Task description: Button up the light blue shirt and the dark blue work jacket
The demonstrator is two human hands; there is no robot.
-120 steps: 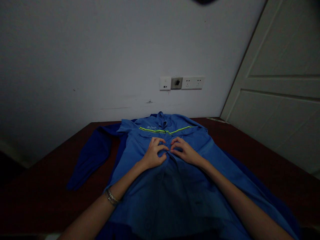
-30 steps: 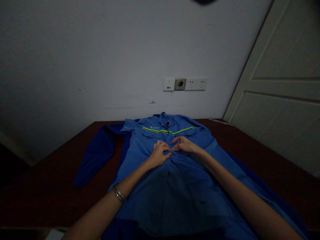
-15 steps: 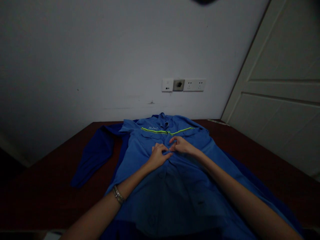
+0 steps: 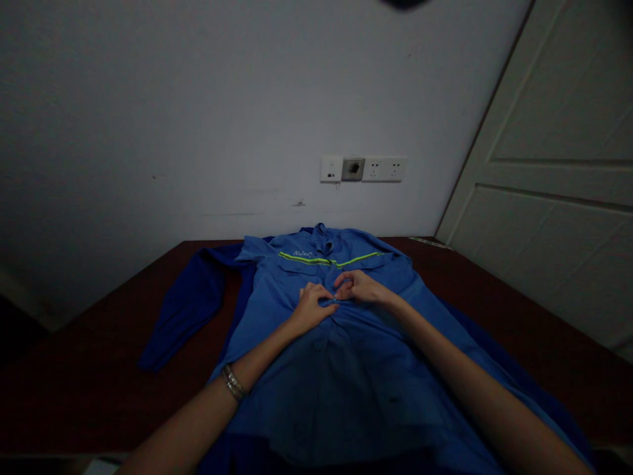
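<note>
At the far left, the dark red table [image 4: 93,376] ran up to a pale wall [image 4: 208,112], with part of a white object [image 4: 101,467] at the bottom edge. Next came a long sleeve of a dark blue garment [image 4: 185,310], bent outward over the tabletop; more of that garment showed beneath the lighter blue shirt [image 4: 281,284], which lay spread in the middle of the table, collar toward the wall. A metallic bracelet [image 4: 232,382] circled the left wrist. The left hand [image 4: 311,310] pinched the shirt's front at the centre, below the yellow-green stripe [image 4: 306,258] and pale lettering [image 4: 302,253]. On the wall beyond the collar sat a row of wall plates [image 4: 384,169], one of them grey. Just beside the left fingertips, the right hand [image 4: 363,287] touched the same front opening, its fingers bent; whether they gripped the cloth I could not tell, as the contact was too small and dim. A thin pale strip [image 4: 431,243] lay on the table's far edge, near the panelled white door [image 4: 544,211] at the right.
</note>
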